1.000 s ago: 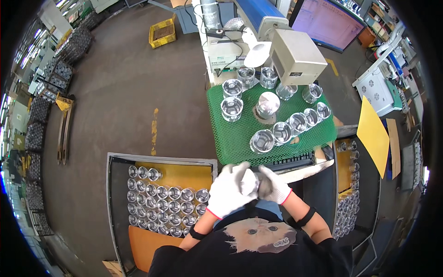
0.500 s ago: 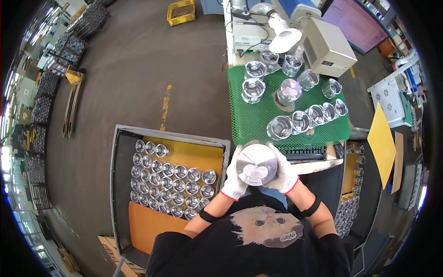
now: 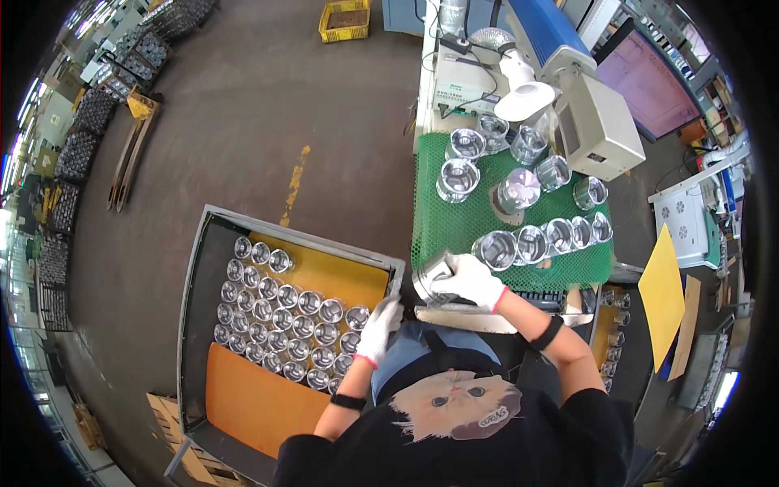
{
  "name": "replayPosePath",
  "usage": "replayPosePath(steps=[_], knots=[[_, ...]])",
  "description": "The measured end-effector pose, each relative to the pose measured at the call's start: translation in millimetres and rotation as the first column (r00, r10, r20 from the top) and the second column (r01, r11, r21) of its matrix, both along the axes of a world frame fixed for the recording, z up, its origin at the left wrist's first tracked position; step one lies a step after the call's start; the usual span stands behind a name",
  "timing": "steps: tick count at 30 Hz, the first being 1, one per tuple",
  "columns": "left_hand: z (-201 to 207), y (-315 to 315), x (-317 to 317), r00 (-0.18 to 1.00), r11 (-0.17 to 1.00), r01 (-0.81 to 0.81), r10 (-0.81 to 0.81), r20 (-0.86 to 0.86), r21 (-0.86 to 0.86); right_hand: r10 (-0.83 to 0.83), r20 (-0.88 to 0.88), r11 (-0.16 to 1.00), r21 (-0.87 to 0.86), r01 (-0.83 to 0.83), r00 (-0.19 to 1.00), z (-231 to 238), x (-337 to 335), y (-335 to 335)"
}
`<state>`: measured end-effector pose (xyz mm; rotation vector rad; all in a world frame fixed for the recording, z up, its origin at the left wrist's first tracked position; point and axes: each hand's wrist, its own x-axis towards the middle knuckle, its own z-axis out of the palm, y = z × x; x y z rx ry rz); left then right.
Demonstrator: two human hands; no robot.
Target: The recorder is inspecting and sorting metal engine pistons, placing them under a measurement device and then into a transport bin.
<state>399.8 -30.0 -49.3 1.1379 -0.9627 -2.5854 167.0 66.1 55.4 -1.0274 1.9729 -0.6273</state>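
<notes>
Two hands (image 3: 475, 282), one held piston (image 3: 428, 280), one mat (image 3: 438, 227)

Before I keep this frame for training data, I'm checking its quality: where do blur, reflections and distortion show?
In the head view, the left hand looks smeared, probably by motion; the metal cylinder in the right hand carries bright reflections; the bin has a bowed outer side; the picture's corners fall to black.
</notes>
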Motion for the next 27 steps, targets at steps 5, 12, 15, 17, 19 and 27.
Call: replayPosePath(steps=[5,12,15,17,19,27], knots=[[6,3,32,0.967,0.992,-0.114,0.123,0.224,-0.05,0.202,-0.667,0.964,0.005,-0.267,0.717,-33,-44,-43],[6,8,13,0.959,0.991,-0.091,0.114,0.259,-0.096,0.082,-0.815,0.968,-0.073,-0.241,0.574,-92,-67,-42],[8,8,-4,0.97,0.994,-0.013,0.039,0.238,-0.109,-0.07,-0.869,0.94,-0.222,-0.259,0.49,-41,-42,-32],[16,7,-22,0.969,0.987,0.09,-0.057,0.241,-0.129,-0.025,-0.811,0.93,-0.233,-0.283,0.584,-24,-23,-6],[18,4,-36,0.964,0.97,0.178,-0.139,0.228,-0.162,0.212,-0.695,0.905,-0.126,-0.406,0.687,-23,-2,35],[33,-2,-58,0.923,0.816,0.383,-0.327,0.201,-0.432,0.154,-0.81,0.905,-0.113,-0.409,0.565,8,-58,84]])
